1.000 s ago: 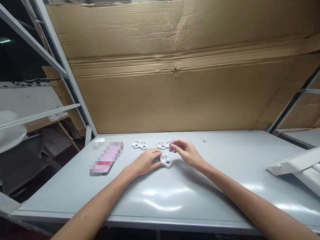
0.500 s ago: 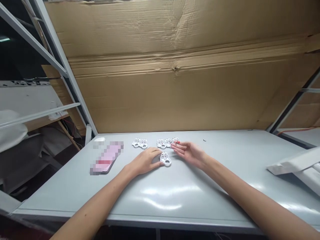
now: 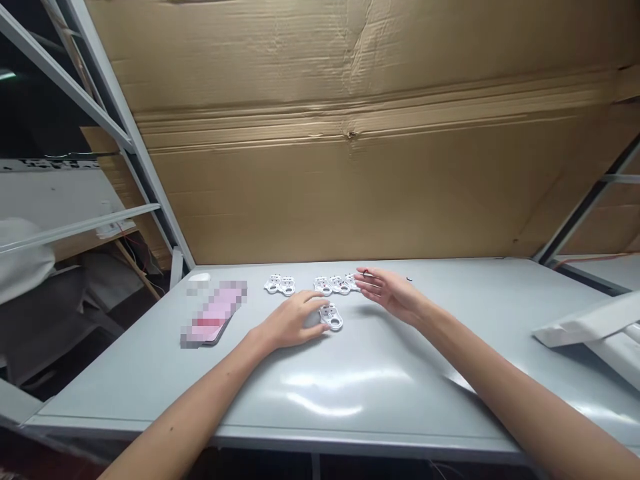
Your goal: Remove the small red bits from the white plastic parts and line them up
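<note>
My left hand (image 3: 290, 321) rests on the grey table (image 3: 350, 373), fingers bent, touching a small white plastic part (image 3: 332, 317) with a ring at one end. My right hand (image 3: 390, 292) hovers palm-up just right of a row of three similar white parts (image 3: 337, 285), fingers stretched out; a tiny dark piece shows at its fingertips (image 3: 366, 273), too small to name. Two more white parts (image 3: 280, 286) lie further left.
A pink flat object (image 3: 213, 315) and a small white oval item (image 3: 199, 278) lie at the table's left. A cardboard sheet (image 3: 350, 133) stands behind. White profiles (image 3: 590, 327) lie at the right edge. A tiny dark speck (image 3: 409, 279) lies beyond my right hand.
My right hand has lifted from beside the single part and moved back and right, opening its fingers. The left hand stays on the single white part.
</note>
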The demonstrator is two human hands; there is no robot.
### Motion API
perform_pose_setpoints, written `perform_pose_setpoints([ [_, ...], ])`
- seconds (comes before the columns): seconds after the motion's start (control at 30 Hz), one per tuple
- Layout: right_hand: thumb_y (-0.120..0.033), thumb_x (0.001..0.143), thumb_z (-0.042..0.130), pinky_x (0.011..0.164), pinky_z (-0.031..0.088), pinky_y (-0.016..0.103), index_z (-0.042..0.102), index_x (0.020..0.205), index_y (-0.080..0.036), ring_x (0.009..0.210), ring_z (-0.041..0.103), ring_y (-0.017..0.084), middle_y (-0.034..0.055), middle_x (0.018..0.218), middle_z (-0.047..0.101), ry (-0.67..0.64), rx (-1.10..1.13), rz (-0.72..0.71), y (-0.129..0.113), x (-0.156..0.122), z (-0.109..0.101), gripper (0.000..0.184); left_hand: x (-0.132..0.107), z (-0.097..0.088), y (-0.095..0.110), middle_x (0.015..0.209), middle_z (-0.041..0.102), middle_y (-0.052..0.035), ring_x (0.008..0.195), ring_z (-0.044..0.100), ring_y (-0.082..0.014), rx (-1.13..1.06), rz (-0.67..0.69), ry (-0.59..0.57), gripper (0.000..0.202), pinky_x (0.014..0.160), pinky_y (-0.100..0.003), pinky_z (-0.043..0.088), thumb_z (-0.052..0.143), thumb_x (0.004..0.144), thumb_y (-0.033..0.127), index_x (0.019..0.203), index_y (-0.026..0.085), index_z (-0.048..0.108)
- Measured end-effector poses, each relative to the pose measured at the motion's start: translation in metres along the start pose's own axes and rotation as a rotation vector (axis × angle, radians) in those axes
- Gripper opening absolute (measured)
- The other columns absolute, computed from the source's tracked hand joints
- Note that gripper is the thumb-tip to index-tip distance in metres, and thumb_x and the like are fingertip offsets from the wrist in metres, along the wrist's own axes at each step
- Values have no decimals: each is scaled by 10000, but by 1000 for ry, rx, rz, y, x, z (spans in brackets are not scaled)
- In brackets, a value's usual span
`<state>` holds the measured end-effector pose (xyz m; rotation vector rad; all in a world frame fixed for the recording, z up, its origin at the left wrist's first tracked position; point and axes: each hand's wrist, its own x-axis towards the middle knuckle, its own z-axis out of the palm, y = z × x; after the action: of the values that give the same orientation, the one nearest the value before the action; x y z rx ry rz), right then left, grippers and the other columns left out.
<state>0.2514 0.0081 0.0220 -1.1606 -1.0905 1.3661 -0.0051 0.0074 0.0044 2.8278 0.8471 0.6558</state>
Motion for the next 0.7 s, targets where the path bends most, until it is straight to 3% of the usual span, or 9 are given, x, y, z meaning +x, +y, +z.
perform_pose_setpoints([
  [0.17,-360,881,554,866,553,379,692,968,-207,1080,661,268,105,1161,708,207,-493,-231,-13,4,-26,223,2,-2,1,1195,677,-124,1126,624,-261,-71,114,35,298,1010,-412,473,598,908,338,1153,186,675],
  [0.33,-254,834,530,879,505,365,704,999,-208,1077,653,286,92,1165,720,216,-1098,-259,-8,9,-55,245,2,-4,3,1232,677,-111,1167,621,-263,-106,165,-1,326,1055,-420,447,636,868,343,1158,201,684],
  [0.5,-216,825,516,899,484,361,679,1112,-197,1121,629,284,93,1226,696,180,-1203,-246,8,16,-59,331,2,-7,9,1312,631,-114,1260,560,-280,-108,194,-101,345,1063,-405,436,652,885,342,1202,205,657],
  [0.7,-272,860,506,880,492,372,671,1150,-190,1084,647,286,110,1217,695,106,-1273,-215,16,20,-55,344,3,-6,8,1221,680,-100,1223,588,-265,-112,182,-103,289,1063,-401,443,621,921,331,1174,200,663],
])
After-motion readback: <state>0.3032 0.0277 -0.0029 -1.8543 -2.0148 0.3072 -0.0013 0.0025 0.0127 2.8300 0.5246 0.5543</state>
